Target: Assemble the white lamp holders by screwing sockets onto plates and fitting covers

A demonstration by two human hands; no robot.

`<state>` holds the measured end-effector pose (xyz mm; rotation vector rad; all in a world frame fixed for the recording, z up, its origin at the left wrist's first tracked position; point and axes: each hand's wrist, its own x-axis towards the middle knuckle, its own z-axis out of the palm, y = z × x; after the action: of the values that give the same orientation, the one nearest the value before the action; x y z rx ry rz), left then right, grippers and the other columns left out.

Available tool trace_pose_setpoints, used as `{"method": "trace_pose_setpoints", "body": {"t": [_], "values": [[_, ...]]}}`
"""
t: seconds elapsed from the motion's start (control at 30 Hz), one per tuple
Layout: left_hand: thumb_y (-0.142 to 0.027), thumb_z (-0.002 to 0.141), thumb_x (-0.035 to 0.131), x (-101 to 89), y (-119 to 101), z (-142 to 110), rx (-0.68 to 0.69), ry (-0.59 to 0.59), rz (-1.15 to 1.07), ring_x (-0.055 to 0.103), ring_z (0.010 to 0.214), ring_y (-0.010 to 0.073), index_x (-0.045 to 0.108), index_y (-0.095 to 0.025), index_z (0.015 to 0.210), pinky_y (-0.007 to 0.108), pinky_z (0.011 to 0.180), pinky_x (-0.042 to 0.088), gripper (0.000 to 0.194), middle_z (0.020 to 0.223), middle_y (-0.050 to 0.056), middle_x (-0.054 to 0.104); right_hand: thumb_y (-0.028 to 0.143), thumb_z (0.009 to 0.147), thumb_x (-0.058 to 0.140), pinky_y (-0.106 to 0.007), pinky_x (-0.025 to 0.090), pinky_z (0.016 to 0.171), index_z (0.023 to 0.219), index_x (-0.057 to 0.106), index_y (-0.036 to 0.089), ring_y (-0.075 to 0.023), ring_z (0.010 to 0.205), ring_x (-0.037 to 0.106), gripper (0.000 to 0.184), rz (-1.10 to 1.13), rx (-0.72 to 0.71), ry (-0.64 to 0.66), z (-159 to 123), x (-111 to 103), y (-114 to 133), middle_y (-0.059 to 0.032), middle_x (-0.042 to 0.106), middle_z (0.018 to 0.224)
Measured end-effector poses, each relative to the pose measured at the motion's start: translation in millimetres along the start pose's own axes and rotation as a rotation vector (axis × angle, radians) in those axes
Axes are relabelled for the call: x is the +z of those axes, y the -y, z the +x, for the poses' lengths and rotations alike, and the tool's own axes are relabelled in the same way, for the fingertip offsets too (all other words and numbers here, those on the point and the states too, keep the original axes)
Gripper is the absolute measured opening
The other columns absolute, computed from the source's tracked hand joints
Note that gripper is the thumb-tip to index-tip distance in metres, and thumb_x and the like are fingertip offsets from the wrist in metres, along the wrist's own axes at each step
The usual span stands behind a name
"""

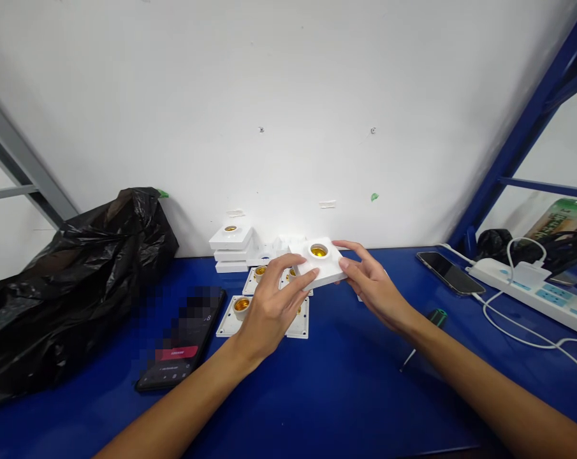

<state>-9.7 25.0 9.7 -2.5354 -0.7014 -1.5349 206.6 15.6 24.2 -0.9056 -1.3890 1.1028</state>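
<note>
Between both hands I hold a white square lamp socket point(330, 270) with a brass-coloured threaded opening facing up, raised above the blue table. My left hand point(273, 306) grips its left edge with thumb and fingers. On the right edge, my right hand point(369, 277) pinches it. Below and behind the left hand lie several flat white socket plates point(229, 324) with brass threads, partly hidden by that hand. A stack of white socket units point(231, 240) stands by the wall, with more white parts point(265, 252) beside it.
A black plastic bag point(101, 268) fills the left side, near a dark phone point(187, 338). By my right forearm lies a green-handled screwdriver point(436, 317). Farther right are another phone point(448, 272), a white power strip point(532, 293) and loose cables point(518, 328). The white wall point(312, 127) bounds the back.
</note>
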Motion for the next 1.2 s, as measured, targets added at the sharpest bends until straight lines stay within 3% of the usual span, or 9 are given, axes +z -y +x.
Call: {"method": "trace_pose_setpoints", "body": {"t": [0.07, 0.13, 0.2, 0.27, 0.33, 0.43, 0.77, 0.93, 1.2], "values": [[-0.015, 0.093, 0.071, 2.5, -1, 2, -0.088, -0.026, -0.035, 0.052, 0.134, 0.0265, 0.062, -0.031, 0.130, 0.049, 0.110, 0.050, 0.041, 0.142, 0.009, 0.050, 0.047, 0.089, 0.072, -0.038, 0.056, 0.086, 0.139, 0.050, 0.029, -0.0190, 0.085, 0.065, 0.057, 0.093, -0.004, -0.007, 0, 2, 2, -0.0047, 0.075, 0.107], [-0.028, 0.085, 0.083, 5.1, -1, 6, -0.253, -0.099, -0.131, 0.043, 0.143, 0.0304, 0.054, -0.033, 0.138, 0.053, 0.118, 0.042, 0.061, 0.152, 0.009, 0.042, 0.043, 0.087, 0.075, -0.039, 0.056, 0.089, 0.142, 0.045, 0.031, -0.0206, 0.094, 0.067, 0.063, 0.139, -0.020, -0.006, 0, 1, 2, -0.0070, 0.073, 0.122], [-0.038, 0.084, 0.083, 7.2, 1, 11, -0.456, -0.143, -0.326, 0.044, 0.144, 0.0307, 0.044, -0.032, 0.146, 0.054, 0.119, 0.040, 0.073, 0.152, 0.010, 0.044, 0.042, 0.088, 0.075, -0.043, 0.055, 0.098, 0.142, 0.045, 0.033, -0.0230, 0.108, 0.068, 0.063, 0.137, -0.040, 0.008, 2, -1, -1, -0.0074, 0.069, 0.132], [-0.040, 0.092, 0.072, 8.5, 3, 14, -0.627, -0.105, -0.563, 0.055, 0.134, 0.0281, 0.046, -0.026, 0.144, 0.049, 0.114, 0.046, 0.059, 0.142, 0.012, 0.057, 0.042, 0.088, 0.074, -0.047, 0.051, 0.107, 0.140, 0.050, 0.033, -0.0245, 0.119, 0.066, 0.058, 0.097, -0.053, 0.055, 4, -5, -5, -0.0069, 0.067, 0.136], [-0.038, 0.096, 0.066, 9.2, 4, 14, -0.710, -0.020, -0.716, 0.065, 0.121, 0.0263, 0.056, -0.021, 0.133, 0.044, 0.105, 0.053, 0.042, 0.128, 0.011, 0.067, 0.043, 0.089, 0.073, -0.048, 0.049, 0.111, 0.136, 0.056, 0.031, -0.0249, 0.124, 0.064, 0.051, 0.021, -0.055, 0.126, 6, -8, -11, -0.0070, 0.067, 0.136], [-0.031, 0.093, 0.070, 10.2, 4, 12, -0.705, 0.038, -0.737, 0.068, 0.114, 0.0255, 0.065, -0.020, 0.119, 0.039, 0.098, 0.055, 0.029, 0.120, 0.009, 0.072, 0.045, 0.093, 0.068, -0.048, 0.050, 0.112, 0.129, 0.062, 0.028, -0.0252, 0.125, 0.064, 0.040, -0.113, -0.122, 0.175, 8, -8, -16, -0.0075, 0.068, 0.134], [-0.018, 0.097, 0.063, 5.5, -4, 9, -0.479, 0.067, -0.423, 0.067, 0.116, 0.0225, 0.070, -0.026, 0.119, 0.039, 0.103, 0.054, 0.024, 0.119, 0.003, 0.074, 0.032, 0.094, 0.069, -0.048, 0.049, 0.103, 0.116, 0.069, 0.030, -0.0273, 0.114, 0.068, 0.022, -0.572, -0.405, -0.043, 3, -11, -14, -0.0027, 0.076, 0.117], [-0.016, 0.097, 0.062, 3.4, -8, 10, -0.444, 0.030, -0.395, 0.068, 0.116, 0.0228, 0.070, -0.025, 0.118, 0.040, 0.101, 0.055, 0.025, 0.120, 0.004, 0.075, 0.028, 0.095, 0.067, -0.046, 0.049, 0.101, 0.115, 0.069, 0.029, -0.0263, 0.113, 0.068, 0.019, -0.579, -0.470, -0.062, 1, -9, -13, -0.0027, 0.076, 0.116], [-0.027, 0.093, 0.073, 7.2, -4, 8, -0.518, 0.089, -0.517, 0.068, 0.114, 0.0232, 0.071, -0.026, 0.120, 0.036, 0.100, 0.055, 0.027, 0.119, 0.004, 0.074, 0.033, 0.097, 0.064, -0.047, 0.046, 0.104, 0.112, 0.069, 0.029, -0.0271, 0.115, 0.067, 0.017, -0.459, -0.397, -0.019, -2, -5, -7, -0.0041, 0.075, 0.118]]}}
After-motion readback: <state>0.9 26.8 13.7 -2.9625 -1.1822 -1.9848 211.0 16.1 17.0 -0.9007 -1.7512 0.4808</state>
